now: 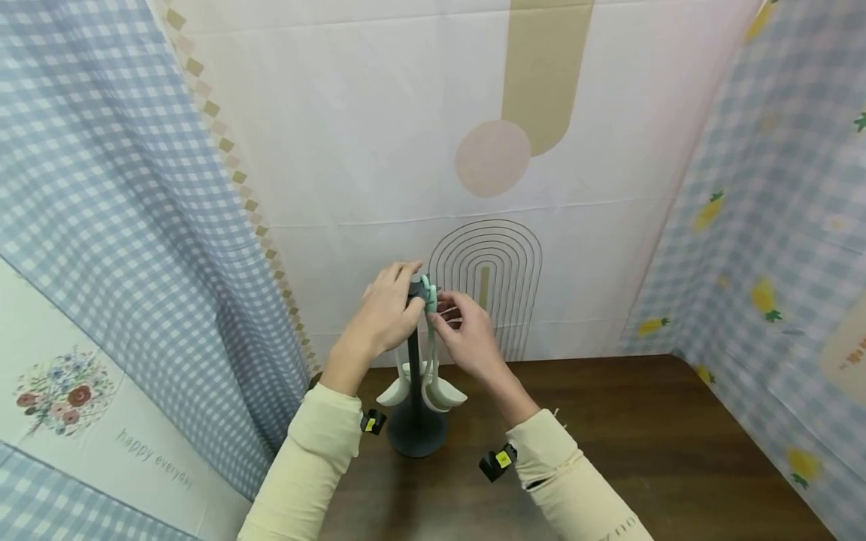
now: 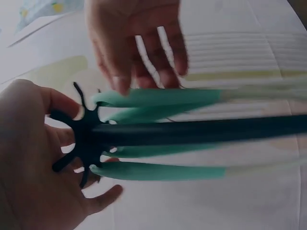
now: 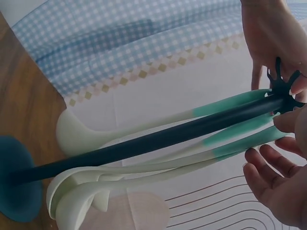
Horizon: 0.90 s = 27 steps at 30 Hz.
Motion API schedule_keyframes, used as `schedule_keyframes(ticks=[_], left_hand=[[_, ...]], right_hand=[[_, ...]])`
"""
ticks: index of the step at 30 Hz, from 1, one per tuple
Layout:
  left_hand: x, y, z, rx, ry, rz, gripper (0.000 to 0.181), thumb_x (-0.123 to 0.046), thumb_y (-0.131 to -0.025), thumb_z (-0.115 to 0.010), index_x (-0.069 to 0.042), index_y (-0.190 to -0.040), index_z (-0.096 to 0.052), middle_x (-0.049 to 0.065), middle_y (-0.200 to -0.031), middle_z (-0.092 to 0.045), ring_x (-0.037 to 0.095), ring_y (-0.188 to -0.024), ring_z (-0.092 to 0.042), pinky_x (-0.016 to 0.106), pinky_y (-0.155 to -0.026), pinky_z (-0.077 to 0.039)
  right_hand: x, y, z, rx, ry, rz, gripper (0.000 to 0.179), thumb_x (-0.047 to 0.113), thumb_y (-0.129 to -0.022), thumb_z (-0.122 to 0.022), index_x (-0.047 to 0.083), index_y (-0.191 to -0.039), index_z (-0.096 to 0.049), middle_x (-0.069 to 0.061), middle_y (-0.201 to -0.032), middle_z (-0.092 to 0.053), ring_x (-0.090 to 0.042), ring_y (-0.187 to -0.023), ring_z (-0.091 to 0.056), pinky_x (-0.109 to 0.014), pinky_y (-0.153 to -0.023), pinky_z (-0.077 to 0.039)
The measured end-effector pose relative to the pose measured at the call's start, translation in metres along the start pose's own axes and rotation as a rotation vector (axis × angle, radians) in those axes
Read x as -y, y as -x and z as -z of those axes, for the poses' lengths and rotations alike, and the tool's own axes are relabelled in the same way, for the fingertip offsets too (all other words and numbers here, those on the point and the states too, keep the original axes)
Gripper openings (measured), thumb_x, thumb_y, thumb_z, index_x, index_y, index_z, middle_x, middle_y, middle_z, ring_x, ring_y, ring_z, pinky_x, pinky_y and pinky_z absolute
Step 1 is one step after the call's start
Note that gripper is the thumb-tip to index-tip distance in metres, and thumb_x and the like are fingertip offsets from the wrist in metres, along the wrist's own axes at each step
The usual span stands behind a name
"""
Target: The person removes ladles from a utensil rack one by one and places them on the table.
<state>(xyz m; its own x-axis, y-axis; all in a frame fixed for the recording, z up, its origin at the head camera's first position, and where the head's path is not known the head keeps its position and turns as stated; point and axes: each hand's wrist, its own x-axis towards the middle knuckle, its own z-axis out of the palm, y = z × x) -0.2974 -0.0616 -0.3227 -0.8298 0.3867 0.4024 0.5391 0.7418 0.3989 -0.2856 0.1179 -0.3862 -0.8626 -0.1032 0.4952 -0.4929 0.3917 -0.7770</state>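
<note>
A dark utensil stand (image 3: 158, 134) rises upright from a round base (image 1: 416, 436), with a ring of hooks (image 2: 88, 129) at its top. My left hand (image 1: 387, 309) holds that hooked top, its fingers spread around the hooks. Several utensils with green handles and pale heads hang from the stand. One is a ladle (image 3: 72, 206), its bowl close beside another pale head. My right hand (image 1: 468, 330) is at the right side, thumb and fingers about the upper part of a green handle (image 3: 249, 143). The exact finger contact is partly hidden.
The stand is on a dark wooden table (image 1: 609, 436). Behind it hangs a white cloth (image 1: 365, 150) with printed arches. Blue checked cloths hang at the left (image 1: 169, 188) and right (image 1: 744, 248). Small dark cameras are strapped to both wrists.
</note>
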Motion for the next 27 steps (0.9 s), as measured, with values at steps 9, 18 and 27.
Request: schedule_keyframes(ticks=[9, 18, 27], left_hand=[[0.001, 0.005, -0.008, -0.087, -0.045, -0.017, 0.06, -0.026, -0.098, -0.045, -0.013, -0.156, -0.049, 0.01, -0.149, -0.053, 0.031, -0.139, -0.048, 0.057, -0.113, -0.036], [0.001, 0.008, -0.011, -0.164, -0.103, -0.017, 0.056, -0.024, -0.096, -0.047, -0.008, -0.149, -0.056, 0.012, -0.146, -0.054, 0.034, -0.135, -0.052, 0.053, -0.119, -0.034], [-0.01, 0.017, -0.003, -0.111, -0.087, 0.273, 0.069, -0.044, -0.098, -0.05, -0.005, -0.155, -0.048, 0.015, -0.156, -0.041, 0.037, -0.14, -0.044, 0.061, -0.111, -0.038]], right_hand=[[-0.003, -0.002, -0.005, -0.015, -0.029, -0.022, 0.026, 0.016, -0.103, -0.07, 0.006, -0.127, -0.065, -0.01, -0.113, -0.068, -0.026, -0.102, -0.068, -0.041, -0.089, -0.059], [0.0, -0.005, -0.004, 0.034, 0.022, -0.013, 0.02, 0.014, -0.106, -0.065, 0.006, -0.124, -0.061, -0.009, -0.114, -0.064, -0.026, -0.103, -0.066, -0.042, -0.09, -0.057], [0.002, -0.008, -0.006, 0.057, 0.056, 0.035, 0.018, 0.01, -0.108, -0.06, 0.004, -0.125, -0.058, -0.012, -0.115, -0.062, -0.029, -0.105, -0.065, -0.042, -0.09, -0.057]])
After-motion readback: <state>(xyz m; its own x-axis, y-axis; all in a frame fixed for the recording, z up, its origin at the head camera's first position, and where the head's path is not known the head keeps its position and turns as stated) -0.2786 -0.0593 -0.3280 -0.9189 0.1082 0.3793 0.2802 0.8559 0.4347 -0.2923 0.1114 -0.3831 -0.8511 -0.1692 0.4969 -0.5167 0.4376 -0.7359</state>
